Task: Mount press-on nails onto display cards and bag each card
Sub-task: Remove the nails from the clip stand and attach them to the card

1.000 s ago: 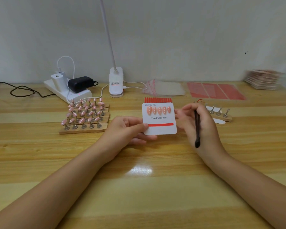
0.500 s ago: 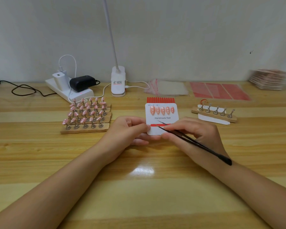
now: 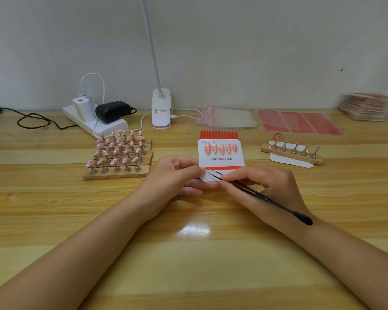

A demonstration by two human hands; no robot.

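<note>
Tweezers, thin and black, are being pinched by the right hand, tips touching the red strip at six o'clock on the white square display card. Left hand fingers are gripping its nine-o'clock edge. Light, bendable card: hold by the edges.

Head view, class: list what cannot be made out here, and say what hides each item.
- Head view: the lower edge of the display card is covered by the left hand and right hand.
- The tweezers tips: too fine to tell whether they grip the red strip.
- The stack at far right: blurred.
- The lamp: its head is cut off by the top edge.
</note>
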